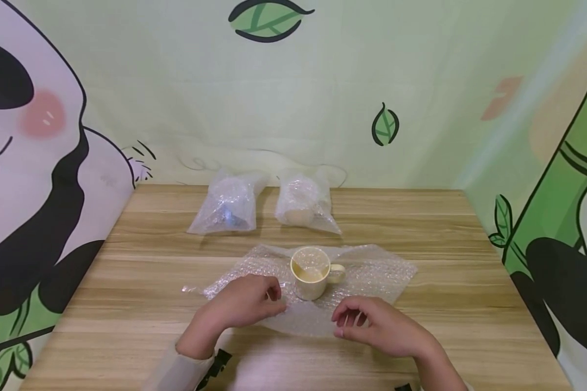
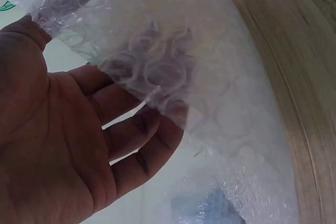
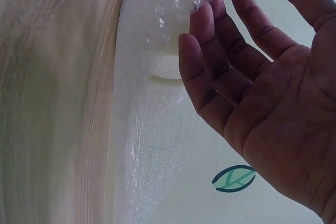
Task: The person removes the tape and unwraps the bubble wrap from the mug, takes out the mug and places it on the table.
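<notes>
OK — 1 mug (image 1: 310,287), 2 pkgs (image 1: 231,202)

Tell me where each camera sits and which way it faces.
Head: on the head, facing forward and down at the mug on bubble wrap; left grip, right grip and both forearms show.
Left wrist: on that wrist, facing its palm and fingers, fingertips seen through bubble wrap.
Right wrist: on that wrist, facing its palm, fingers and bubble wrap.
Head and right wrist share the mug's handle.

Fingers (image 2: 160,153) partly behind bubble wrap (image 2: 226,98).
</notes>
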A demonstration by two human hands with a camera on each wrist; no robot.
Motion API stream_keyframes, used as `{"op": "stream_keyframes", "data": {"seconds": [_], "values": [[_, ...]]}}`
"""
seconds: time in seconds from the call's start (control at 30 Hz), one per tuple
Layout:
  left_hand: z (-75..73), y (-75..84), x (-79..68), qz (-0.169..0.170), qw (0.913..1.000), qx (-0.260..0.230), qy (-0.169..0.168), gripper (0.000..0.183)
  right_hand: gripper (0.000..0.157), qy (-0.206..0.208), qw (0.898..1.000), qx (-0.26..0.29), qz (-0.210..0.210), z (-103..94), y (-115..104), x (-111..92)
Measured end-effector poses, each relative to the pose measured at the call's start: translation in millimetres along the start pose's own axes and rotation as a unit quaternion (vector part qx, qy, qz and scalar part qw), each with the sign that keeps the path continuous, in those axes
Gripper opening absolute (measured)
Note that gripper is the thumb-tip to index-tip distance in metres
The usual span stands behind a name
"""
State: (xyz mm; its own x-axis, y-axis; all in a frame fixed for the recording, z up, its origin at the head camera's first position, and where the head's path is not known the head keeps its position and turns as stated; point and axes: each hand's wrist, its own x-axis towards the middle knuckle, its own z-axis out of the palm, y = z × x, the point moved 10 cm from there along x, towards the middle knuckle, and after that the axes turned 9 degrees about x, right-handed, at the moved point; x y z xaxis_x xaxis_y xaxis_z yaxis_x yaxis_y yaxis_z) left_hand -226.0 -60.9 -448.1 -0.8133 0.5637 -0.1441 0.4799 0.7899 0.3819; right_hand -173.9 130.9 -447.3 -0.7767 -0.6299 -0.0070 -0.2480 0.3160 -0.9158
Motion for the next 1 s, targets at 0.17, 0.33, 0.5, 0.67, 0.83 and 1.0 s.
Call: {"op": "stream_keyframes", "data": {"seconds": [0.17, 0.33, 0.5, 0.67, 0.83, 1.0], "values": [[2.2, -4.7, 1.3, -0.011, 0.9999, 0.002, 0.001, 0.041, 0.016, 0.027, 0.999, -0.007, 0.030, -7.9, 5.7, -0.4], [4.4, -8.0, 1.0, -0.022, 0.9998, 0.005, -0.003, 0.055, 0.030, 0.082, 0.994, -0.018, 0.073, -20.6, 14.0, -1.1], [5.7, -8.9, -0.3, -0.028, 0.9995, 0.011, -0.007, 0.069, 0.052, 0.136, 0.982, -0.028, 0.126, -30.8, 24.6, -4.4], [7.6, -9.8, -1.2, -0.036, 0.9989, 0.025, -0.015, 0.093, 0.081, 0.155, 0.972, -0.069, 0.160, -34.1, 33.4, -6.5], [14.6, -10.7, -2.0, -0.044, 0.9974, 0.038, -0.042, 0.115, 0.107, 0.144, 0.970, -0.093, 0.171, -29.4, 39.5, -4.3], [21.4, -12.9, -4.2, -0.066, 0.9952, 0.029, -0.067, 0.126, 0.121, 0.121, 0.971, -0.093, 0.184, -21.6, 43.6, -3.0]]}}
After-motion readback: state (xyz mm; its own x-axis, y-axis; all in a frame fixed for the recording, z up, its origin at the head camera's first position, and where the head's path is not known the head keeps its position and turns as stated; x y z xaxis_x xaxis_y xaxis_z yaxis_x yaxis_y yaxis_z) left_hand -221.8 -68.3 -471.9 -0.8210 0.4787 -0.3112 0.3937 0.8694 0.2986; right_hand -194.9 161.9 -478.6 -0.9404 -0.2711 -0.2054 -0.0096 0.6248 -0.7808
